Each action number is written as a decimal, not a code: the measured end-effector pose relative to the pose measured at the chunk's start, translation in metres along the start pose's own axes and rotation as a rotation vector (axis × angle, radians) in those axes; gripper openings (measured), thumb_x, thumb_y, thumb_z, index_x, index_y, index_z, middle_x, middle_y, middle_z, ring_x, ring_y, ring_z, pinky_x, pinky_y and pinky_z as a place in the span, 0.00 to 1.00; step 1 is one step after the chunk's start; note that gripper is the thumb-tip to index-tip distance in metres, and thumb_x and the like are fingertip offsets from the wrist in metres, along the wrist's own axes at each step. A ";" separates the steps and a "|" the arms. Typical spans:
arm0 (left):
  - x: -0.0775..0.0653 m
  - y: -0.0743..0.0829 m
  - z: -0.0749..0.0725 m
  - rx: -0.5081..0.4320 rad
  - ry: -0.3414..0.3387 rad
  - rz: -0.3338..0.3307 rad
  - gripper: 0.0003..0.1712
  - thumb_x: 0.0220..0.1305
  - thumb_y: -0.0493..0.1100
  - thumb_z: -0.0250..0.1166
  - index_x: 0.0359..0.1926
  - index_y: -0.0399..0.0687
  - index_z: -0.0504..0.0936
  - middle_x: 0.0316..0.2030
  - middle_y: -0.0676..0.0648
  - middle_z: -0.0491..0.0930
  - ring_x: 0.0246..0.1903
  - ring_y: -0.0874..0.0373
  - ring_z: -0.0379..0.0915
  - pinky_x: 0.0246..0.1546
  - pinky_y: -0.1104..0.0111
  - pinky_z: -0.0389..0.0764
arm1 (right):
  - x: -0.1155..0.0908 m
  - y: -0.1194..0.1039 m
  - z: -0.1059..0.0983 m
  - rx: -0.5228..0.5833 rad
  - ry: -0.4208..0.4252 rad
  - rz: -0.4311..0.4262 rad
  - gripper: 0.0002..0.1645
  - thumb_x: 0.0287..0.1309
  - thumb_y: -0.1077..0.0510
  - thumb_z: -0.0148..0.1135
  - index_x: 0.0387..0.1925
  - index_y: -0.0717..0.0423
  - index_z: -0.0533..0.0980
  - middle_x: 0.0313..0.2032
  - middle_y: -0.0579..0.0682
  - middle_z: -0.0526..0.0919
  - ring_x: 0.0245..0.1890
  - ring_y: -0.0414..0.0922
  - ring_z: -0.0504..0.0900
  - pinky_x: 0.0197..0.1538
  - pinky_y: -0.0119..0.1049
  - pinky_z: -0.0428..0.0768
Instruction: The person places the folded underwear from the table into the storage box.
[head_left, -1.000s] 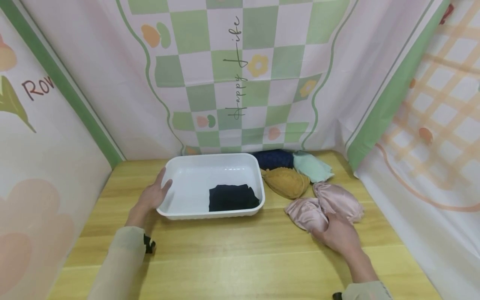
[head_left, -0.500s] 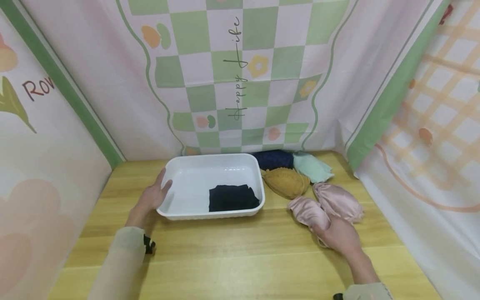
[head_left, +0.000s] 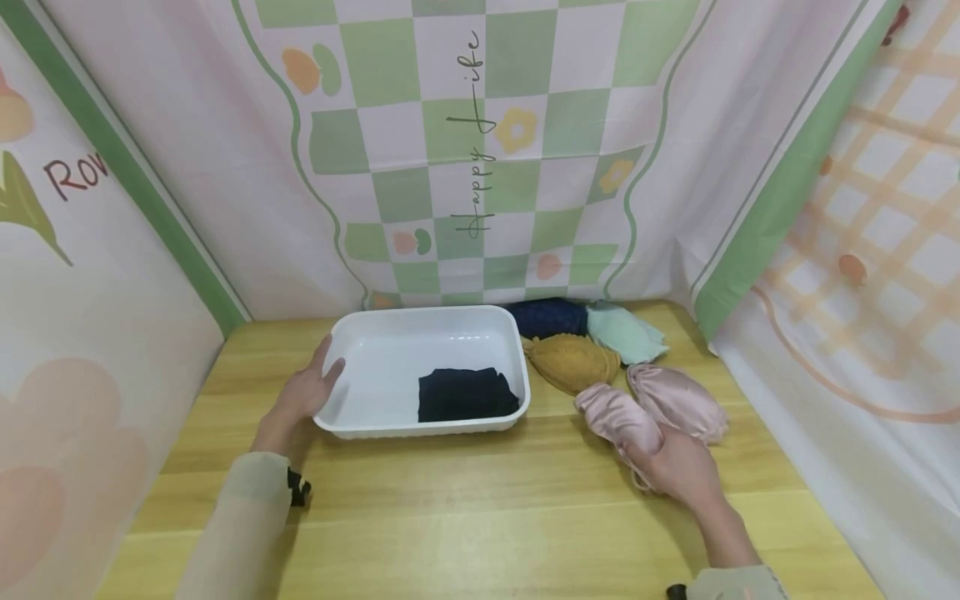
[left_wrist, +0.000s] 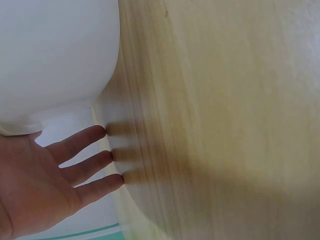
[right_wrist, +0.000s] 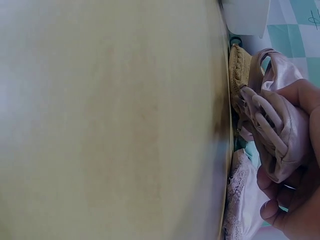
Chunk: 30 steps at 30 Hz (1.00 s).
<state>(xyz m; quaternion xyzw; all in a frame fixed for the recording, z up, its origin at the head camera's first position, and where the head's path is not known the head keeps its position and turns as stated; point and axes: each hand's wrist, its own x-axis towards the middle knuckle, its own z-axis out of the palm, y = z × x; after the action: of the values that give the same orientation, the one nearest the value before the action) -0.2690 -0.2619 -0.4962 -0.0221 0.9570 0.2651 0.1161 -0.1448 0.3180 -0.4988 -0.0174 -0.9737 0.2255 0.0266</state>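
My left hand (head_left: 303, 392) rests at the left end of a white tray (head_left: 420, 432), the thumb over the rim. In the left wrist view its other visible fingers (left_wrist: 82, 142) are straight and spread outside the tray, tips down at the tabletop. With my right hand (head_left: 682, 471) I hold a folded pink satin bra (head_left: 618, 417), its straps (right_wrist: 272, 132) bunched in the right wrist view. Just beyond that hand lies another pink satin bra (head_left: 675, 402), with lace (right_wrist: 237, 195) along its edge. A folded black cloth item (head_left: 465, 396) sits in the tray's front right corner.
Right of the tray lie a mustard bra (head_left: 573, 364), a navy folded garment (head_left: 551, 318) and a mint one (head_left: 626, 333). Printed curtains (head_left: 480, 167) stand behind and on both sides of the wooden table (head_left: 465, 517).
My right hand has folded the held pink bra into a narrower bundle, tilting and raising it slightly off its neighbour. The left hand and the tray have stayed put.
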 end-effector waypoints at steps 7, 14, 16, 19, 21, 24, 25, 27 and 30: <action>0.001 0.000 0.000 0.007 0.003 0.001 0.44 0.75 0.71 0.28 0.78 0.60 0.22 0.68 0.21 0.61 0.49 0.33 0.78 0.42 0.53 0.79 | 0.002 -0.005 -0.006 0.055 0.007 0.022 0.33 0.57 0.35 0.67 0.37 0.64 0.80 0.30 0.58 0.86 0.28 0.49 0.80 0.29 0.42 0.75; 0.000 0.000 0.001 0.007 0.005 0.004 0.44 0.74 0.72 0.27 0.78 0.62 0.21 0.68 0.21 0.61 0.51 0.31 0.77 0.46 0.49 0.79 | 0.005 -0.010 -0.009 0.107 0.052 -0.014 0.31 0.57 0.39 0.68 0.41 0.66 0.80 0.27 0.57 0.84 0.26 0.48 0.79 0.27 0.42 0.75; 0.000 0.000 0.001 0.003 0.002 0.004 0.44 0.74 0.72 0.27 0.78 0.61 0.21 0.68 0.21 0.61 0.50 0.31 0.77 0.45 0.49 0.79 | 0.006 -0.011 -0.009 0.112 0.054 -0.016 0.30 0.57 0.39 0.69 0.40 0.65 0.80 0.26 0.56 0.84 0.25 0.47 0.78 0.27 0.41 0.75; 0.000 -0.001 0.001 0.005 0.005 0.005 0.45 0.74 0.72 0.28 0.79 0.60 0.23 0.68 0.21 0.62 0.49 0.32 0.77 0.43 0.51 0.79 | 0.006 -0.013 -0.011 0.107 0.059 -0.023 0.30 0.56 0.40 0.69 0.41 0.66 0.81 0.27 0.56 0.84 0.26 0.48 0.79 0.28 0.43 0.76; 0.000 -0.001 0.001 0.006 0.004 0.008 0.45 0.74 0.71 0.28 0.79 0.58 0.24 0.67 0.21 0.62 0.48 0.33 0.78 0.42 0.52 0.79 | 0.006 -0.015 -0.012 0.101 0.066 -0.031 0.32 0.56 0.40 0.69 0.44 0.67 0.80 0.28 0.58 0.85 0.28 0.50 0.80 0.30 0.45 0.78; 0.000 -0.001 0.000 0.010 0.007 0.011 0.45 0.75 0.71 0.29 0.79 0.58 0.24 0.67 0.21 0.63 0.48 0.34 0.78 0.42 0.52 0.79 | 0.007 -0.018 -0.014 0.095 0.071 -0.038 0.34 0.56 0.40 0.69 0.46 0.69 0.79 0.29 0.60 0.85 0.29 0.52 0.81 0.32 0.47 0.79; 0.000 -0.001 0.000 0.010 0.005 0.012 0.45 0.75 0.71 0.29 0.79 0.59 0.24 0.67 0.21 0.63 0.48 0.34 0.78 0.42 0.52 0.80 | 0.007 -0.019 -0.014 0.094 0.071 -0.038 0.34 0.56 0.40 0.69 0.46 0.69 0.80 0.29 0.60 0.85 0.29 0.52 0.81 0.32 0.48 0.79; 0.000 -0.001 0.000 0.009 0.004 0.013 0.44 0.75 0.71 0.29 0.79 0.58 0.24 0.66 0.21 0.64 0.46 0.35 0.79 0.40 0.54 0.80 | 0.008 -0.021 -0.014 0.096 0.072 -0.040 0.34 0.56 0.40 0.69 0.45 0.68 0.80 0.29 0.59 0.85 0.29 0.52 0.81 0.32 0.47 0.78; -0.001 0.000 -0.001 0.004 0.000 0.011 0.44 0.75 0.71 0.29 0.79 0.59 0.23 0.65 0.20 0.65 0.42 0.38 0.80 0.35 0.59 0.79 | 0.010 -0.024 -0.015 0.088 0.082 -0.048 0.32 0.57 0.40 0.68 0.43 0.67 0.80 0.28 0.58 0.85 0.28 0.51 0.80 0.31 0.47 0.77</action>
<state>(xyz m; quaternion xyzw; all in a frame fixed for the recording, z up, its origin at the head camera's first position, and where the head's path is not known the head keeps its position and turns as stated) -0.2685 -0.2624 -0.4956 -0.0164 0.9575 0.2641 0.1147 -0.1547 0.3034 -0.4743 -0.0018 -0.9612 0.2664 0.0724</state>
